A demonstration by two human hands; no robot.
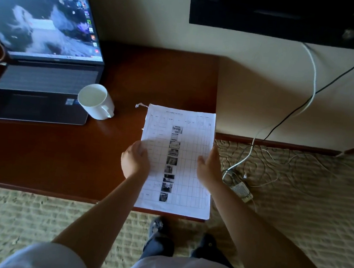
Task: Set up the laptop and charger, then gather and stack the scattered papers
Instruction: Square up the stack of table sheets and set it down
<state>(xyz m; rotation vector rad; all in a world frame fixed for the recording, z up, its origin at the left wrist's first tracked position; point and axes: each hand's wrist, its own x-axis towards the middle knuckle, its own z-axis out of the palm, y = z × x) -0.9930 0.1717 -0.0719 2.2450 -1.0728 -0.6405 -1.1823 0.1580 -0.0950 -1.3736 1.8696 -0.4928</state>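
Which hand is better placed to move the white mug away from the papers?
Left, probably. The left hand rests on the left edge of the white printed paper stack, the side facing the white ceramic mug. The right hand would have to cross over the sheets.

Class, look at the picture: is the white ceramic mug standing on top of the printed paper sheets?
No: the white ceramic mug stands on the bare brown wooden desk, apart from the printed paper sheets.
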